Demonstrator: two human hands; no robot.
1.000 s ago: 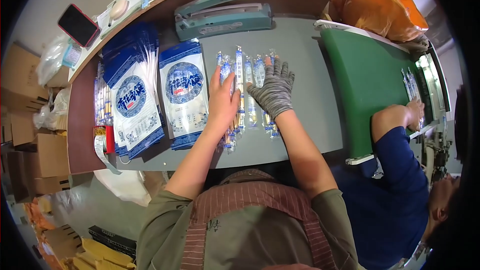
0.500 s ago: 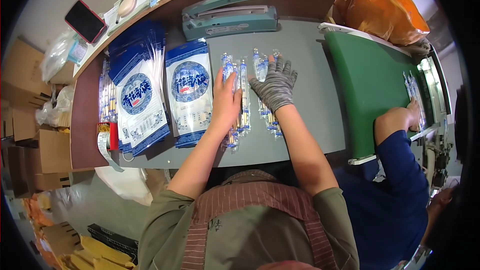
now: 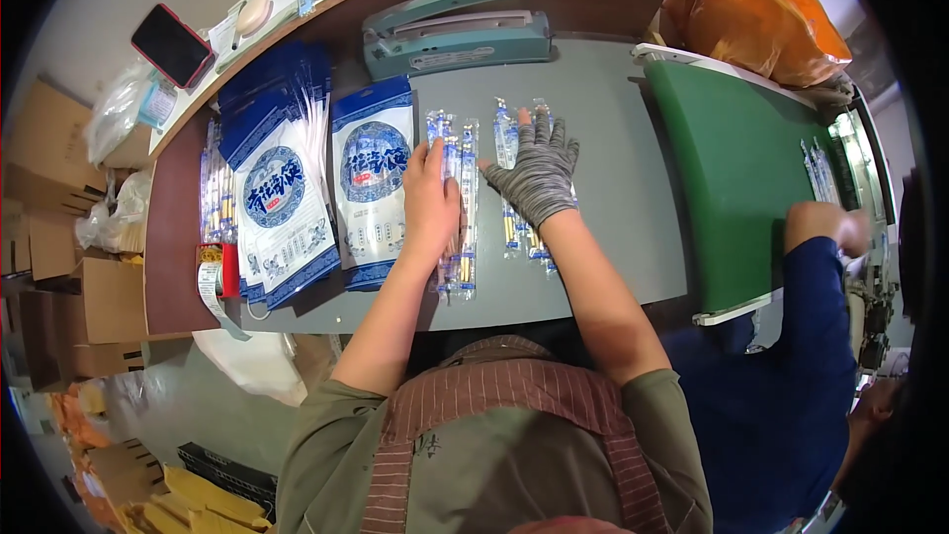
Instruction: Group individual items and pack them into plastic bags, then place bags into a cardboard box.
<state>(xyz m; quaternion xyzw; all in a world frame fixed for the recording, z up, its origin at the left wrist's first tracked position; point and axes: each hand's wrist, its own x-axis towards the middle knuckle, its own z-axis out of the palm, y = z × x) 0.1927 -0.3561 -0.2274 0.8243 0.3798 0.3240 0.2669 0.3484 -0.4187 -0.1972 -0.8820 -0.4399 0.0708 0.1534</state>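
Note:
Two groups of individually wrapped chopsticks in clear sleeves with blue print lie lengthwise on the grey tabletop. My bare left hand point(image 3: 428, 203) rests on the left group of wrapped chopsticks point(image 3: 468, 198), its fingers stretched along the group's left side. My right hand point(image 3: 541, 176), in a grey striped glove with bare fingertips, lies with spread fingers over the right group of wrapped chopsticks point(image 3: 510, 227) and partly hides it. A narrow strip of table separates the groups. Left of my left hand is a flat white-and-blue printed bag point(image 3: 372, 222).
A stack of similar bags point(image 3: 282, 227) lies further left, beside a tape roll in a red holder point(image 3: 225, 272). A teal bar sealer point(image 3: 455, 43) stands at the back. On the right, a co-worker's arm point(image 3: 820, 277) reaches over a green conveyor belt point(image 3: 727, 178) carrying wrapped sticks.
My left hand and the left group have shifted slightly left and nearer, and its sticks lie more evenly side by side. My right hand moved slightly left. The co-worker's hand left the belt's sticks.

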